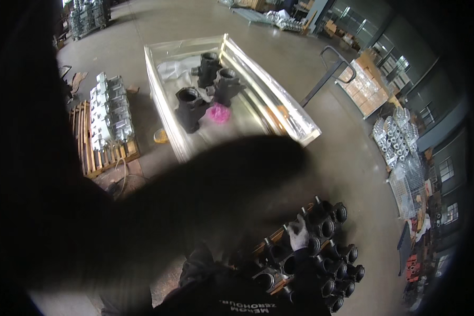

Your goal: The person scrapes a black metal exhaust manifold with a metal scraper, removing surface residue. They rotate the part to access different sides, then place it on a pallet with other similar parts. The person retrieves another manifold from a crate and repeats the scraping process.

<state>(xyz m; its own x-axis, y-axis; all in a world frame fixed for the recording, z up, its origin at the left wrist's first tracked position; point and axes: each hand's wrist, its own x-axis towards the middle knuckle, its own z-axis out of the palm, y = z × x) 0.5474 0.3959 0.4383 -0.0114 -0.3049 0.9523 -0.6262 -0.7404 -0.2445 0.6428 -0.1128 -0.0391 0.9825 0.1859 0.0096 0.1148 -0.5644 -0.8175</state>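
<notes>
My right hand (pixel 298 235), in a pale glove and dark sleeve, reaches in among black castings (pixel 327 228) with round open ends, stacked close together at the lower right. Its fingers bend over one of these pieces beside short upright metal pins (pixel 303 210). How firm the hold is cannot be made out. A large, blurred dark shape (pixel 210 184) crosses the left and middle of the picture and hides what lies behind it. My left hand does not show.
Ahead, a plastic-lined wooden crate (pixel 313 132) holds three black castings (pixel 190 108) and a pink bundle (pixel 218 112). Silvery metal parts (pixel 110 113) sit on a pallet (pixel 84 137) at left. A bent-handled trolley (pixel 321 87), wrapped boxes (pixel 364 87) and stacked metal parts (pixel 395 137) stand to the right.
</notes>
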